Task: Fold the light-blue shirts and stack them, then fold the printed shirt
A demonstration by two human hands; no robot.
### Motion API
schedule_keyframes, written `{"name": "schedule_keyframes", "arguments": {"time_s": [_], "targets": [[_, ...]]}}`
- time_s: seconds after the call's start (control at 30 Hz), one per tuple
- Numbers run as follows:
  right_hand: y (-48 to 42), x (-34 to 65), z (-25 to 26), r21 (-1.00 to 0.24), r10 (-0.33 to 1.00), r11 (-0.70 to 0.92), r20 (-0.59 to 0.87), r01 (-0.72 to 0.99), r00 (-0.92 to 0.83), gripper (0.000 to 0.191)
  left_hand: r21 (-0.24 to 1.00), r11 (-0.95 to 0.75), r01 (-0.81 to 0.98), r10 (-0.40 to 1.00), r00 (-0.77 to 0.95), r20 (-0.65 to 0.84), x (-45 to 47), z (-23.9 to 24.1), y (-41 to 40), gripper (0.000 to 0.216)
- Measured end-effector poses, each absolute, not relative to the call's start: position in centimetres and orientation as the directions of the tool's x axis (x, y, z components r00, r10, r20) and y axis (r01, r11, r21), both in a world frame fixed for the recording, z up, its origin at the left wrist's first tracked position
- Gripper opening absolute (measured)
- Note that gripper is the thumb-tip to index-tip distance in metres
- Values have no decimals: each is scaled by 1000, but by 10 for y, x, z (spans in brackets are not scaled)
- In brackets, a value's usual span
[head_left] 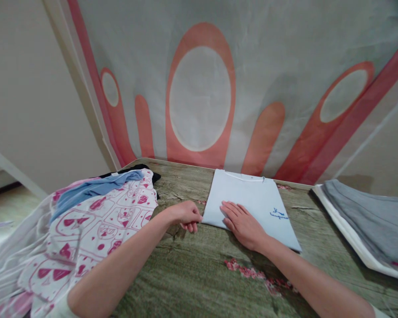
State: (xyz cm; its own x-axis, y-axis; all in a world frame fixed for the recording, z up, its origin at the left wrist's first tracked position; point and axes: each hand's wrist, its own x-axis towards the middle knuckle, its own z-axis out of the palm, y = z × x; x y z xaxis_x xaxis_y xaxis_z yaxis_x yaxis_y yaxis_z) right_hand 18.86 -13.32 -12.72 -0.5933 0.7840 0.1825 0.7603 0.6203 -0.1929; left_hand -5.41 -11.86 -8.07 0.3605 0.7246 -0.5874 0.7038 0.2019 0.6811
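Note:
A pale blue T-shirt (pixel 248 190), folded into a neat rectangle, lies on the wood-patterned table with its collar towards the wall. Small dark blue lettering shows on its right side. My left hand (pixel 186 215) pinches the shirt's near left corner between thumb and fingers. Flat on the front half of the shirt rests my right hand (pixel 243 224), fingers stretched out and pointing up and left.
To the left is a loose heap of clothes (pixel 99 221), with a white and pink printed piece and a blue one on top. Folded grey and white garments (pixel 371 225) are stacked at the right. A patterned wall covering (pixel 268 44) rises behind the table (pixel 172 274).

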Motion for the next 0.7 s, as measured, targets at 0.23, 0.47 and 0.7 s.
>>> {"name": "schedule_keyframes", "arguments": {"time_s": [0.23, 0.47, 0.7], "targets": [[-132, 189, -130, -188, 775, 631, 184, 752, -604, 47, 686, -257, 681, 913, 404, -59, -49, -53, -124, 32], [-130, 189, -133, -157, 772, 635, 173, 756, -612, 50, 399, -607, 688, 761, 647, 41, -4, -78, -168, 66], [-131, 190, -131, -184, 766, 642, 155, 744, -623, 53, 206, -594, 778, 795, 607, 3, -3, -108, -171, 78]]}}
